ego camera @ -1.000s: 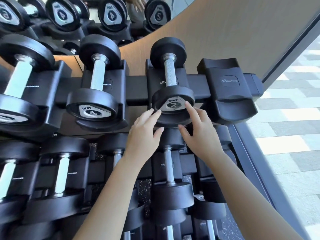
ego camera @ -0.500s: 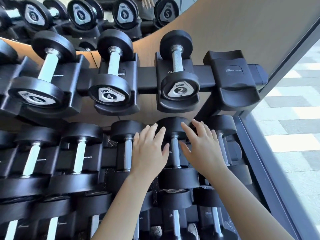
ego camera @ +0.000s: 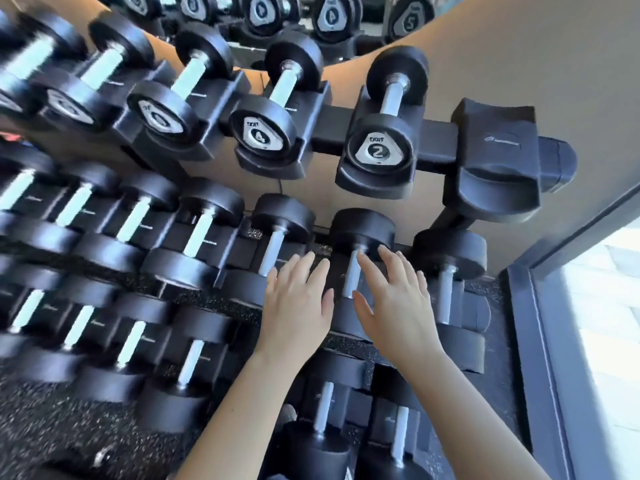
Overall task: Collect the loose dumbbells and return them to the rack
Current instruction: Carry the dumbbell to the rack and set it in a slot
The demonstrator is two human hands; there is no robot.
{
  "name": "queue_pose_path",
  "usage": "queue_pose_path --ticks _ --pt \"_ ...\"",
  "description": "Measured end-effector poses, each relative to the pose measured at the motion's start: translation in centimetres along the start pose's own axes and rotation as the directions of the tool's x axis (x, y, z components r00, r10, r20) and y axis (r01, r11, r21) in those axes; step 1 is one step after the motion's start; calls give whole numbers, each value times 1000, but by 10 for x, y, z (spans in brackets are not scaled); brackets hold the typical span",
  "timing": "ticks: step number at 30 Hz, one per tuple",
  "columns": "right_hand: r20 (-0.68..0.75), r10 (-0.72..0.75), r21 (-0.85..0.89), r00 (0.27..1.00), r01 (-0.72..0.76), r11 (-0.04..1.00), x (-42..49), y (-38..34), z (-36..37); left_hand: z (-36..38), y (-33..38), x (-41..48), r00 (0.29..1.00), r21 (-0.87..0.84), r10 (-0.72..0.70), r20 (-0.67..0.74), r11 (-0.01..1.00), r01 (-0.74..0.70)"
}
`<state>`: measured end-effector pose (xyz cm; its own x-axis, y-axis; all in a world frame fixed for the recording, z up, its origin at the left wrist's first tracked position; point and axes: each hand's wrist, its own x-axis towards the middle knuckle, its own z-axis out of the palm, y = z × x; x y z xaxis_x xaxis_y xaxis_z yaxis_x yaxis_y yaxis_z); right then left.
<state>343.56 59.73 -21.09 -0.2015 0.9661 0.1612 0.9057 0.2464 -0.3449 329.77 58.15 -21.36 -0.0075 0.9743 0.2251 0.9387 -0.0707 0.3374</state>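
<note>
A black rack [ego camera: 440, 140] carries three tiers of black dumbbells with steel handles. On the top tier the dumbbell marked 2 [ego camera: 381, 147] rests in its cradle, with the one marked 4 [ego camera: 263, 133] to its left. The rightmost top cradle [ego camera: 498, 161] holds nothing. My left hand [ego camera: 298, 306] and my right hand [ego camera: 398, 306] hover flat, fingers spread, in front of a middle-tier dumbbell [ego camera: 360, 233]. Neither hand holds anything. That dumbbell's near head is hidden behind my hands.
A mirror [ego camera: 294, 12] above the rack reflects more dumbbells. Speckled rubber floor [ego camera: 52, 410] lies at lower left. A dark window frame [ego camera: 530, 341] runs along the right edge, with a bright tiled floor [ego camera: 609, 323] beyond it. A tan wall [ego camera: 519, 46] backs the rack.
Both hands have come off the dumbbell marked 2 and dropped to the middle tier. The view has swung left and tilted, showing more of the rack.
</note>
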Motion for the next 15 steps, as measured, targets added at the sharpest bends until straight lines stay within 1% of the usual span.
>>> queue_pose_path --ticks 3,5,10,15 --pt "70 -55 6 996 55 998 -15 -3 0 -4 -2 -26 996 33 -79 33 996 78" --pt "84 -110 6 990 110 994 -22 -9 1 -8 -4 -41 992 61 -122 27 991 120" --pt "85 -201 10 976 201 980 -33 -25 5 -15 -9 -70 976 102 -218 0 971 217" --pt "60 -303 21 951 302 953 -52 -45 8 -27 -17 -103 958 99 -282 -47 953 286"
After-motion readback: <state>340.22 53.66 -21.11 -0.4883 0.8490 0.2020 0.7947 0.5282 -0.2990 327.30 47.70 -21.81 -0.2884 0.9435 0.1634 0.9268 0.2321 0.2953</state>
